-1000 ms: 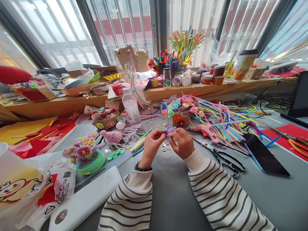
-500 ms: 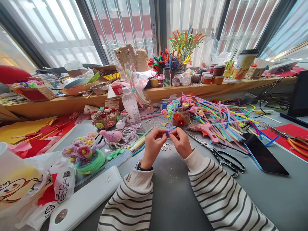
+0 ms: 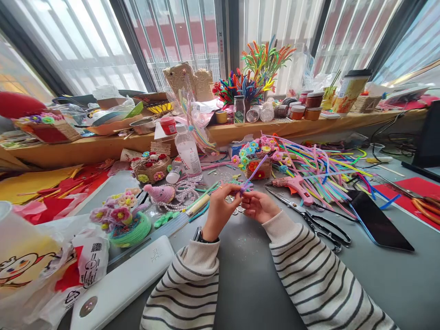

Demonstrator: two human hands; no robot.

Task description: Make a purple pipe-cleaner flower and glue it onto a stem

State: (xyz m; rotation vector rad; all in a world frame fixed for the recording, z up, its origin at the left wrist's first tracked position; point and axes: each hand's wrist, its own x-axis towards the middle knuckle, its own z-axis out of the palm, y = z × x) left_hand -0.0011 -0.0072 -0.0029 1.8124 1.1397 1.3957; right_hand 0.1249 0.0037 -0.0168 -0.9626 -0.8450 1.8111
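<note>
A purple pipe cleaner (image 3: 257, 169) is pinched between both hands over the middle of the table, one long end sticking up to the right. My left hand (image 3: 220, 208) grips its lower, bent part with thumb and forefinger. From the other side, my right hand (image 3: 260, 206) has its fingertips closed on the same spot, its other fingers curled. The exact shape between the fingertips is partly hidden. Just behind the hands stands a twine-wrapped box (image 3: 264, 170) covered in small pipe-cleaner flowers. Small scissors (image 3: 237, 211) lie under the fingers, mostly covered.
Right of my hands are a pink glue gun (image 3: 296, 187), large black-handled scissors (image 3: 332, 231), a phone (image 3: 380, 222) and a heap of coloured pipe cleaners (image 3: 321, 169). Leftward lie a white power bank (image 3: 125, 282), a green flower pot (image 3: 132, 232) and a bottle (image 3: 188, 153).
The upright purple end now leans to the right. My right hand has rolled so its curled fingers show, and its fingertips have moved slightly left and down.
</note>
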